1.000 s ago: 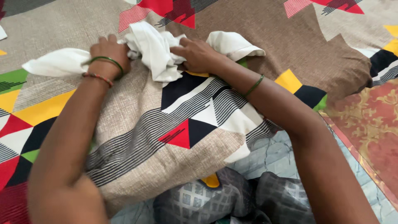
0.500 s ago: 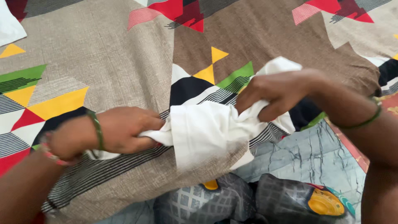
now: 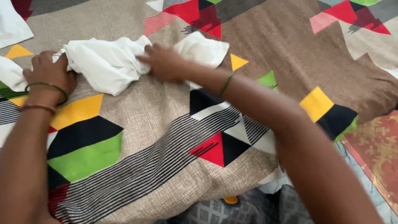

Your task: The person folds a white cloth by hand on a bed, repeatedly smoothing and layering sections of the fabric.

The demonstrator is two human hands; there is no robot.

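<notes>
A crumpled white cloth [image 3: 105, 62] lies across the far left of a patterned bedsheet [image 3: 166, 137]. My left hand [image 3: 47, 72], with green and red bangles at the wrist, grips the cloth's left end. My right hand [image 3: 163, 62], a green bangle on its forearm, clutches the cloth's middle, and more white fabric bunches out behind it. The cloth is stretched between both hands on the sheet.
The sheet has brown, grey, red, yellow, green and black geometric shapes. Another piece of white fabric [image 3: 12, 25] lies at the top left corner. A red and gold mat [image 3: 375, 149] sits at the right. Dark checked clothing [image 3: 232, 211] shows at the bottom.
Both hands carried the white cloth from near me, where they held it lifted, out to the far left of the sheet and set it down there.
</notes>
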